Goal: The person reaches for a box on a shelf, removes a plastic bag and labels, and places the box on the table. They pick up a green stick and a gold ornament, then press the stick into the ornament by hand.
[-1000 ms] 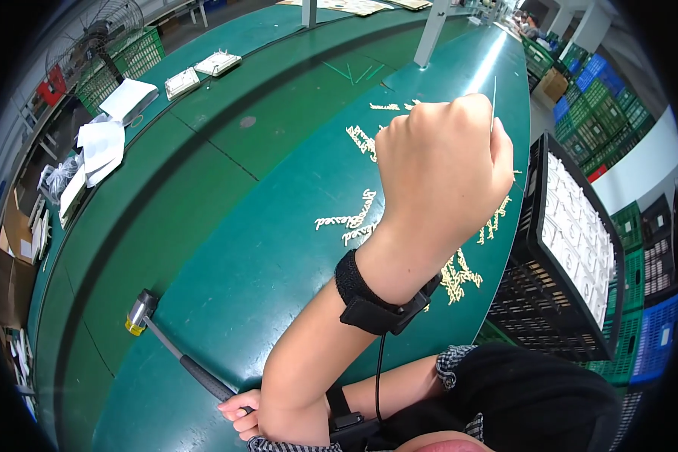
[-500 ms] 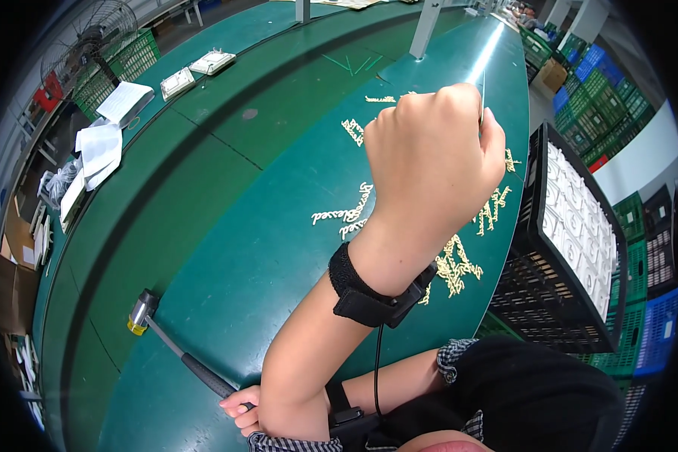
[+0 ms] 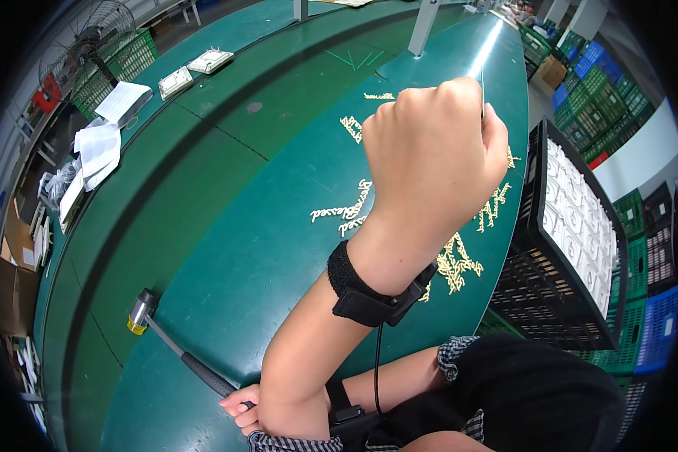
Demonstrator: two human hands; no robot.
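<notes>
Left hand (image 3: 435,139) clenched round thin rod (image 3: 483,94), above surface (image 3: 248,279) bearing cream script cutouts (image 3: 452,264). Right hand (image 3: 244,405) grips mallet (image 3: 201,369). Risk: left forearm (image 3: 316,331) crosses right forearm (image 3: 399,383); mallet swing could strike it.

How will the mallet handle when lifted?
Mallet: probably head-heavy, with a chunky metallic head at the far end from the right hand. Likely stiff, given the straight shaft. Dark grip looks matte, so perhaps not slippery.

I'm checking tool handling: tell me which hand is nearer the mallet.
Right. The right hand grips the mallet by its handle; the left hand is apart from it, farther right.
</notes>
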